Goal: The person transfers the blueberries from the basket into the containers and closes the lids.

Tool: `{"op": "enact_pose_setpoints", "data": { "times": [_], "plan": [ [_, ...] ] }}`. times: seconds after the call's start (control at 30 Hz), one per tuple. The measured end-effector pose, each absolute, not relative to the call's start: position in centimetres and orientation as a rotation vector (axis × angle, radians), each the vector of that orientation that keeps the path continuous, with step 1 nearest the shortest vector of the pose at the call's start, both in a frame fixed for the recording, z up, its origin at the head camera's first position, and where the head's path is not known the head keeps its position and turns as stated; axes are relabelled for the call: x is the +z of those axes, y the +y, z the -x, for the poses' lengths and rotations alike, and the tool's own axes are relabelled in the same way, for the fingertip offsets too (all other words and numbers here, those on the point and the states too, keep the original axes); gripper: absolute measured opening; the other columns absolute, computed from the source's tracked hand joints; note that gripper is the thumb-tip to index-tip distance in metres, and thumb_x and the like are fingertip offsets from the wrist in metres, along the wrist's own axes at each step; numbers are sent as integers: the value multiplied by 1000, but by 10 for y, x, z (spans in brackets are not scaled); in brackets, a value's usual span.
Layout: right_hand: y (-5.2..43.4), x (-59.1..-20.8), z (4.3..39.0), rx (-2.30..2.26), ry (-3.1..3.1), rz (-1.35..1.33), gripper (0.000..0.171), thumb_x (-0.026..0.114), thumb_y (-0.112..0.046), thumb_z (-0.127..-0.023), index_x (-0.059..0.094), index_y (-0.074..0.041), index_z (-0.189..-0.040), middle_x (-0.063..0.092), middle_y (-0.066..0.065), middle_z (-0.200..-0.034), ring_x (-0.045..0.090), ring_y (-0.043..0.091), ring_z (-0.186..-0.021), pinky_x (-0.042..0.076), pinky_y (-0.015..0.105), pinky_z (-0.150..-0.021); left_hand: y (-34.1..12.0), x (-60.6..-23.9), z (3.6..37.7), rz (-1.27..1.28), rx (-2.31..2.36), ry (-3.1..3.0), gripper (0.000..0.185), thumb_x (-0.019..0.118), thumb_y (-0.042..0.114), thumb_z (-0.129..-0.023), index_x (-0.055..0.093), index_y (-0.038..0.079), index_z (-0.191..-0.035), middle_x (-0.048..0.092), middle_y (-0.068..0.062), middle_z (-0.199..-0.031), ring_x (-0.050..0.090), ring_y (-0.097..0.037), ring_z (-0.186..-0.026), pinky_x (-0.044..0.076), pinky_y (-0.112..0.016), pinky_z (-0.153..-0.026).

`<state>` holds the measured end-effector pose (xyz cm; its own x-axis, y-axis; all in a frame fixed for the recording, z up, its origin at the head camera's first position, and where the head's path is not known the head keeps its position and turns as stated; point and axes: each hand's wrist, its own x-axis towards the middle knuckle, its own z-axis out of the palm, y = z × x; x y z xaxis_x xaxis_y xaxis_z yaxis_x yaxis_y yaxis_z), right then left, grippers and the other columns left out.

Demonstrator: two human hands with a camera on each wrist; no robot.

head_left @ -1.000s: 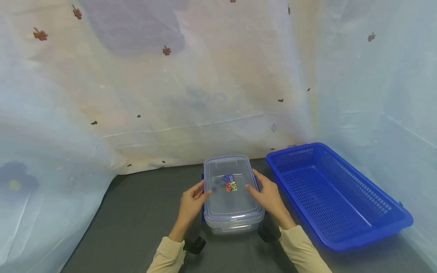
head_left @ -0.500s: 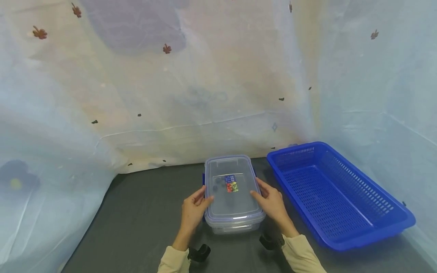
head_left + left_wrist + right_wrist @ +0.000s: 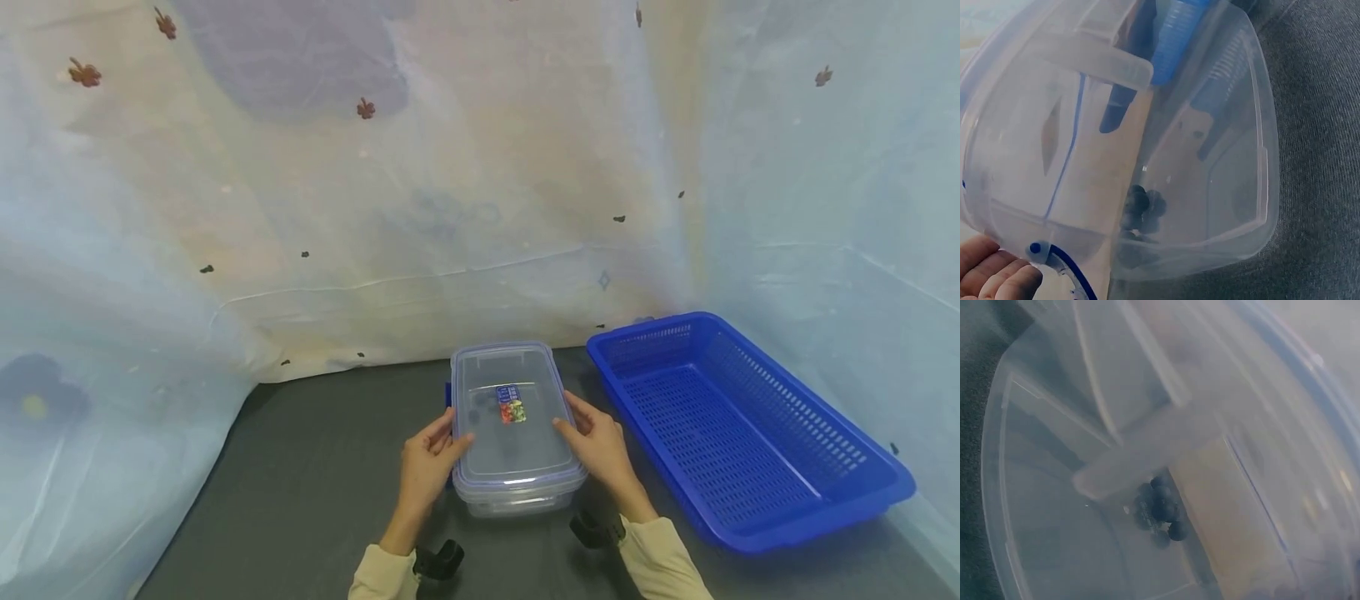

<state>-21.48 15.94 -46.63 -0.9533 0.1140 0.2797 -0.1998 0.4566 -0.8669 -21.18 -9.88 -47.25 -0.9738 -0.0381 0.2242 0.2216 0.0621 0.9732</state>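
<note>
A clear plastic box [image 3: 517, 492] with a clear lid [image 3: 510, 429] stands on the dark table [image 3: 315, 467]. The lid bears a small coloured label [image 3: 512, 409]. My left hand [image 3: 424, 463] grips the lid's left edge, thumb on top. My right hand [image 3: 601, 447] grips the right edge the same way. In the left wrist view my fingertips [image 3: 994, 276] sit under the lid's blue-sealed rim. Several small dark round things [image 3: 1140, 209] [image 3: 1161, 509] lie inside the box. A side latch flap [image 3: 1100, 59] hangs loose.
A long blue perforated basket [image 3: 738, 433] lies on the table just right of the box, holding nothing. A pale flowered cloth [image 3: 420, 192] closes off the back and both sides. Bare table stretches to the left of the box.
Both hands have slid a little along the lid's edges toward its near end. The box has barely shifted.
</note>
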Motion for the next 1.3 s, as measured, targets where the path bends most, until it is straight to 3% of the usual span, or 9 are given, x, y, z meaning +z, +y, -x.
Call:
{"op": "enact_pose_setpoints", "data": {
  "times": [0.6,1.0,1.3],
  "plan": [
    [157,-472,207,1547,-2379,-64,51,74,-12,-86,57,2,-132,58,23,-127,58,34,-114,48,45,-89,-101,-478,204,151,-1994,-2169,53,79,12,-82,59,-6,-128,54,-15,-135,52,-28,-122,43,-28,-94],
    [156,-479,206,1643,-2364,5,52,73,-20,-88,58,-5,-135,56,19,-132,56,33,-116,48,48,-90,-104,-481,204,167,-2017,-2172,51,75,-1,-83,56,-10,-129,48,-21,-138,48,-33,-124,42,-32,-94],
    [156,-481,207,1803,-2285,6,53,72,-21,-90,55,-5,-138,53,18,-135,52,31,-121,46,46,-93,-101,-483,203,189,-2013,-2109,51,78,7,-82,59,-5,-128,53,-16,-136,51,-29,-123,43,-29,-94]
  ]
}}
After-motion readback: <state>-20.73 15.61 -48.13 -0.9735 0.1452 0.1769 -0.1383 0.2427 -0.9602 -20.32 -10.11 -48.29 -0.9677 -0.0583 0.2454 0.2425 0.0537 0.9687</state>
